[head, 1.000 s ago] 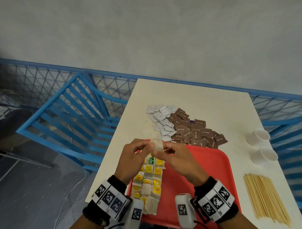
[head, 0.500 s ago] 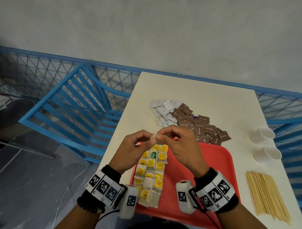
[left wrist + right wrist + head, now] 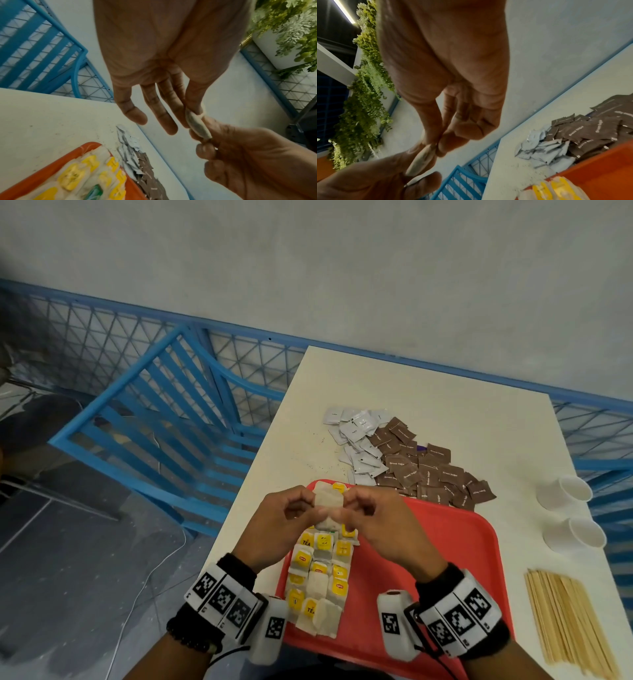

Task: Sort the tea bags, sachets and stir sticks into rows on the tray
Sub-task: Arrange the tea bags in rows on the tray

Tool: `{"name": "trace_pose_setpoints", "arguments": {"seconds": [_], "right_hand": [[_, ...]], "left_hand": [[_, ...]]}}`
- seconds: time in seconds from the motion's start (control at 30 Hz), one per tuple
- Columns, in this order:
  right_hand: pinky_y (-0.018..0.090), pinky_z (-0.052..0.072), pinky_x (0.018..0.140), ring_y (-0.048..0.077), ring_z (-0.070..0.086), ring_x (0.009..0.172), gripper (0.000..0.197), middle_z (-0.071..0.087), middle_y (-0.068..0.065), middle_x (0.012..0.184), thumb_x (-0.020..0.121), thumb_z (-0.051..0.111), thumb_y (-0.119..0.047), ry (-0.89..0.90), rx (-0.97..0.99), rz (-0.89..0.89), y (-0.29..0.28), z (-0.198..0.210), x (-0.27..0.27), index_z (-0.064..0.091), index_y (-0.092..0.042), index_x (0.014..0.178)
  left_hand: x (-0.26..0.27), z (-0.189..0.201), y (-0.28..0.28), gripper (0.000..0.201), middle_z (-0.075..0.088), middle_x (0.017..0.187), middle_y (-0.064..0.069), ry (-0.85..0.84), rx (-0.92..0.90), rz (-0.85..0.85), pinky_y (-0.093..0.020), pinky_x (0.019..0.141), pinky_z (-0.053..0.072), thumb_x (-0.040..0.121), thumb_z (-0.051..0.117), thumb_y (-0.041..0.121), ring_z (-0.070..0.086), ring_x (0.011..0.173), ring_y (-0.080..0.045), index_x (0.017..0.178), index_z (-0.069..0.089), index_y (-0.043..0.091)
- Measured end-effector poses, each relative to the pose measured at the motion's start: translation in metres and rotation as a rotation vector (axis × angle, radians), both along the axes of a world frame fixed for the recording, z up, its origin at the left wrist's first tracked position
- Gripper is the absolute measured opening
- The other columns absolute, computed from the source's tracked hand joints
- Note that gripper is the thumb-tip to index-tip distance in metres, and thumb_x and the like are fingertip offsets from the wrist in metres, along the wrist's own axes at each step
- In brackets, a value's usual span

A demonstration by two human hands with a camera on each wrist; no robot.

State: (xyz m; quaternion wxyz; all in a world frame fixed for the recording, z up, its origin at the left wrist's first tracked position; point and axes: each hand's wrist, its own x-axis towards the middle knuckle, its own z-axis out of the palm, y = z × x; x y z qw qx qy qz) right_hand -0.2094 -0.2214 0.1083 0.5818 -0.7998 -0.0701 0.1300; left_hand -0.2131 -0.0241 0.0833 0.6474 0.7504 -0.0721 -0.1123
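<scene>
In the middle of the frame I hold one tea bag [image 3: 328, 503] above the red tray's [image 3: 445, 546] far left corner, pinched between my left hand [image 3: 281, 529] and right hand [image 3: 383, 529], thumb and fingertips clamping opposite edges; my left hand's other fingers [image 3: 161, 112] hang straight.

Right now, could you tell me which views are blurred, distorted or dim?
Head view: evenly lit, wide-angle bend at the edges, tea bag slightly soft. Left wrist view: left hand looms large, tray smeared. Right wrist view: right hand dim, plants hazy.
</scene>
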Motion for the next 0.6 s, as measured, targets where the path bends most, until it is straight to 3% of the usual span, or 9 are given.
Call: {"name": "trace_pose_setpoints", "arguments": {"seconds": [0.1,0.17,0.23,0.3,0.37,0.47,0.6], "right_hand": [[0.028,0.048,0.059,0.011,0.062,0.056,0.017,0.066,0.01,0.063,0.085,0.077,-0.015,0.105,-0.124,0.07,0.002,-0.023,-0.003,0.064,-0.006,0.078],[0.025,0.047,0.058,0.01,0.061,0.054,0.019,0.063,0.009,0.06,0.087,0.075,-0.012,0.154,-0.174,0.078,0.006,-0.043,-0.007,0.059,-0.006,0.077],[0.026,0.044,0.056,0.01,0.056,0.053,0.026,0.057,0.01,0.057,0.088,0.073,-0.012,0.186,-0.256,0.059,0.009,-0.066,-0.012,0.052,-0.01,0.072],[0.026,0.041,0.053,0.006,0.048,0.05,0.038,0.044,-0.001,0.055,0.087,0.07,-0.009,0.229,-0.321,0.027,0.01,-0.089,-0.018,0.04,-0.018,0.064],[0.027,0.043,0.05,0.006,0.054,0.05,0.043,0.043,-0.003,0.058,0.087,0.065,-0.004,0.304,-0.336,-0.014,0.011,-0.108,-0.025,0.035,-0.02,0.061],[0.034,0.044,0.052,0.021,0.062,0.061,0.044,0.045,0.005,0.062,0.086,0.061,-0.002,0.332,-0.316,-0.047,0.015,-0.126,-0.031,0.035,-0.021,0.056],[0.022,0.043,0.053,0.008,0.054,0.053,0.037,0.055,-0.005,0.063,0.084,0.069,-0.008,0.314,-0.395,-0.052,0.025,-0.129,-0.03,0.045,-0.022,0.06]], "left_hand": [[-0.006,-0.025,0.007,0.024,0.068,0.082,-0.02,0.059,0.049,-0.012,-0.032,0.075,0.051,0.087,0.075,0.029,0.064,0.074,-0.023,0.088,0.067,0.006],[-0.014,-0.044,0.01,0.026,0.068,0.078,-0.019,0.11,0.124,0.0,-0.031,0.073,0.051,0.083,0.077,0.035,0.065,0.071,-0.023,0.085,0.066,0.011],[-0.022,-0.063,0.015,0.015,0.07,0.072,-0.007,0.1,0.299,0.041,-0.027,0.069,0.051,0.082,0.078,0.03,0.066,0.07,-0.019,0.08,0.068,0.019],[-0.029,-0.078,0.02,0.011,0.07,0.074,0.006,0.032,0.474,0.056,-0.025,0.069,0.052,0.084,0.076,0.025,0.063,0.07,-0.01,0.078,0.067,0.027],[-0.035,-0.086,0.022,0.005,0.068,0.089,0.015,-0.028,0.672,-0.015,-0.027,0.078,0.048,0.09,0.067,0.028,0.059,0.081,-0.006,0.087,0.066,0.032],[-0.041,-0.096,0.02,0.021,0.059,0.115,0.015,-0.12,0.974,-0.18,-0.031,0.088,0.038,0.096,0.053,0.033,0.052,0.108,-0.014,0.114,0.064,0.033],[-0.041,-0.1,0.013,0.024,0.062,0.115,0.011,-0.146,1.084,-0.234,-0.034,0.085,0.036,0.095,0.052,0.033,0.052,0.111,-0.019,0.115,0.066,0.032]]}}
